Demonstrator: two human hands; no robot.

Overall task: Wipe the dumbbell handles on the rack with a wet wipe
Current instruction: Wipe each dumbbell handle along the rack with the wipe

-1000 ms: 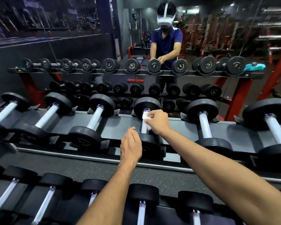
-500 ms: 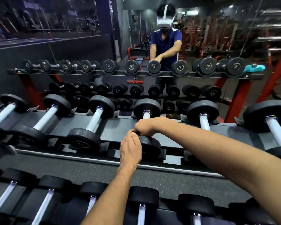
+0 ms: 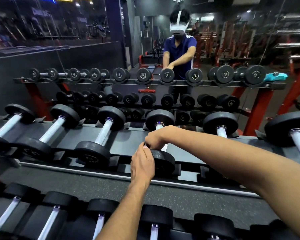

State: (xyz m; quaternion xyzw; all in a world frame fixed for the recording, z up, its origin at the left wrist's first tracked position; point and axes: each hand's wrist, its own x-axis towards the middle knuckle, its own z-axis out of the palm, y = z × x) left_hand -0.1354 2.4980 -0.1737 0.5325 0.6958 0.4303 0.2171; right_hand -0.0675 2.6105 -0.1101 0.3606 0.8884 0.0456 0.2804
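Black rubber-headed dumbbell with bare steel handle (image 3: 160, 154) sits on the upper shelf of the dark metal rack (image 3: 132, 135). Right hand (image 3: 157, 136) is wrapped around the handle near its front end; white wet wipe (image 3: 164, 147) peeks out below the fist. Left hand (image 3: 142, 164) rests on the near head, fingers relaxed, steadying. Dumbbell likely heavy, rigid, prone to roll; wipe soft, slippery. Mirror wall (image 3: 93, 58) reflects the gym.

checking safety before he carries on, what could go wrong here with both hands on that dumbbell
Risks, as judgements:
1. The left hand rests on the near black round head of the dumbbell; if it rolls in its cradle, fingers could get pinched.
2. The right hand wraps the silver handle, and little of the white wet wipe shows, so it may bunch and miss part of it.
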